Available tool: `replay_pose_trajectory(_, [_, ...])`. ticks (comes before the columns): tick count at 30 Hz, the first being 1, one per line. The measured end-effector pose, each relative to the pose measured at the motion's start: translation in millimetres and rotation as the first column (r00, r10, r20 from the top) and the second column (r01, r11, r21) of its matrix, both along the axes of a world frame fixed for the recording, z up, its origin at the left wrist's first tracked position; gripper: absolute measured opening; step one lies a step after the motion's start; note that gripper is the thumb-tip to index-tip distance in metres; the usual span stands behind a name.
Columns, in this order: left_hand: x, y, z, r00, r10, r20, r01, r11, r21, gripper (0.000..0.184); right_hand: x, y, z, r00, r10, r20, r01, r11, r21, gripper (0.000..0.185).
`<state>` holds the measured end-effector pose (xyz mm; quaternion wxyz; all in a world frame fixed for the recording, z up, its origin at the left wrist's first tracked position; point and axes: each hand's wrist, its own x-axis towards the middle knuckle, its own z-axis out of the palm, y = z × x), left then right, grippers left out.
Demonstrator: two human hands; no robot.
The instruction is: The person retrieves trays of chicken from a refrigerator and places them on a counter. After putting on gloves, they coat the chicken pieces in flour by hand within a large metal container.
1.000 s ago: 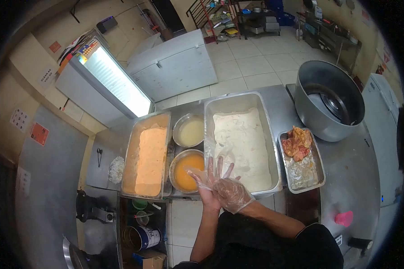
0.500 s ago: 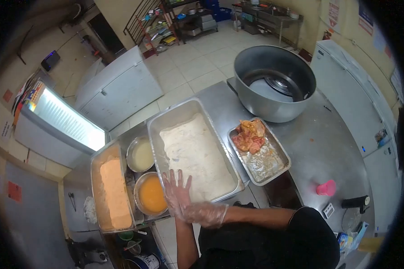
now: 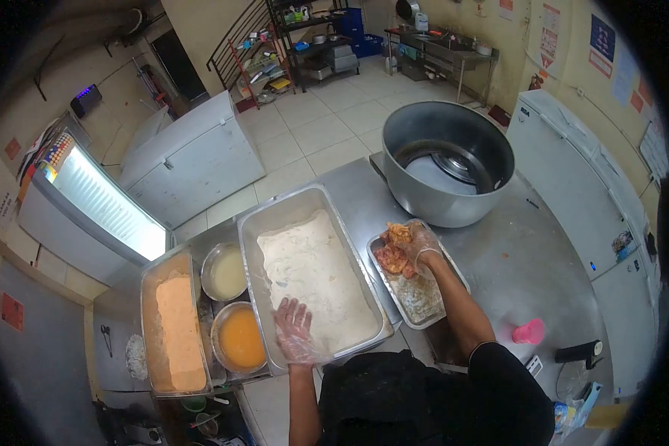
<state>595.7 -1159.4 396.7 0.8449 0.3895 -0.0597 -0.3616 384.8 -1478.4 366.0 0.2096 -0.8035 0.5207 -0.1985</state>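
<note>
My left hand [image 3: 295,331], in a clear plastic glove, is open with fingers apart over the near left corner of a deep steel pan [image 3: 381,327] of white flour [image 3: 305,275]. My right hand [image 3: 424,244], also gloved, reaches to a smaller metal tray [image 3: 425,323] on the right. Its fingers close round a piece of raw marinated chicken [image 3: 398,233] at the tray's far end. More chicken [image 3: 392,260] lies just below it, and flour residue coats the tray's near half.
Left of the flour pan are a bowl of orange liquid [image 3: 241,338], a bowl of pale liquid [image 3: 225,273] and a pan of orange powder [image 3: 178,327]. A large grey pot [image 3: 450,201] stands behind the small tray. A pink cup [image 3: 528,331] sits on the right counter.
My right hand has left my left wrist and moved right to the chicken in the small tray, closing on a piece. My left hand stays at the flour pan's near corner.
</note>
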Motion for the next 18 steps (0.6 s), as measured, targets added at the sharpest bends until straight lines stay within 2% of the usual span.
replay_pose_trajectory(1, [-2, -2, -5, 0.999, -0.030, 0.022, 0.028, 0.998, 0.065, 0.063, 2, 1, 7, 0.997, -0.024, 0.068, 0.018, 0.996, 0.084, 0.033])
replay_pose_trajectory(2, [-6, -3, -4, 0.998, -0.059, 0.038, 0.054, 0.990, 0.131, 0.061, 3, -3, 7, 0.998, -0.016, 0.065, 0.011, 0.997, 0.080, 0.033])
replay_pose_trajectory(4, [-13, -7, -5, 0.996, -0.069, 0.050, 0.058, 0.980, 0.190, 0.062, 3, -10, 5, 0.989, 0.110, -0.095, -0.120, 0.987, -0.109, 0.033])
replay_pose_trajectory(5, [-16, -8, -4, 0.994, -0.087, 0.065, 0.068, 0.965, 0.252, 0.062, 2, -14, -5, 0.989, 0.112, -0.099, -0.123, 0.986, -0.109, 0.033])
replay_pose_trajectory(7, [-19, -7, -18, 0.992, -0.099, 0.078, 0.080, 0.972, 0.221, 0.062, 2, -24, -27, 0.975, 0.213, -0.064, -0.223, 0.937, -0.269, 0.029])
replay_pose_trajectory(8, [-19, -7, -24, 0.989, -0.110, 0.096, 0.090, 0.978, 0.189, 0.061, 3, -24, -19, 0.974, 0.217, -0.065, -0.227, 0.935, -0.273, 0.029])
replay_pose_trajectory(10, [-17, -4, -36, 0.991, -0.113, 0.075, 0.101, 0.984, 0.148, 0.059, 7, -22, -4, 0.993, 0.108, 0.037, -0.112, 0.986, 0.123, 0.023])
replay_pose_trajectory(11, [-17, -5, -34, 0.991, -0.123, 0.053, 0.116, 0.987, 0.110, 0.057, 9, -21, -4, 0.993, 0.113, 0.039, -0.117, 0.986, 0.118, 0.023])
replay_pose_trajectory(13, [-20, -6, -32, 0.993, -0.107, 0.055, 0.097, 0.982, 0.164, 0.054, 9, -12, -7, 0.992, 0.087, 0.088, -0.076, 0.990, -0.121, 0.025])
replay_pose_trajectory(14, [-23, -7, -30, 0.994, -0.097, 0.057, 0.082, 0.972, 0.222, 0.051, 10, -9, -3, 0.993, 0.086, 0.085, -0.075, 0.990, -0.122, 0.025])
replay_pose_trajectory(16, [-26, -7, -31, 0.992, -0.115, 0.051, 0.102, 0.973, 0.205, 0.049, 17, -5, 12, 0.957, 0.172, -0.235, -0.214, 0.962, -0.167, 0.031])
replay_pose_trajectory(17, [-25, -7, -29, 0.990, -0.133, 0.049, 0.121, 0.974, 0.190, 0.047, 19, -11, 10, 0.959, 0.167, -0.229, -0.209, 0.963, -0.171, 0.031])
replay_pose_trajectory(18, [-25, -7, -26, 0.989, -0.136, 0.060, 0.122, 0.975, 0.184, 0.047, 23, -26, -1, 0.947, 0.170, -0.272, -0.195, 0.979, -0.068, 0.031])
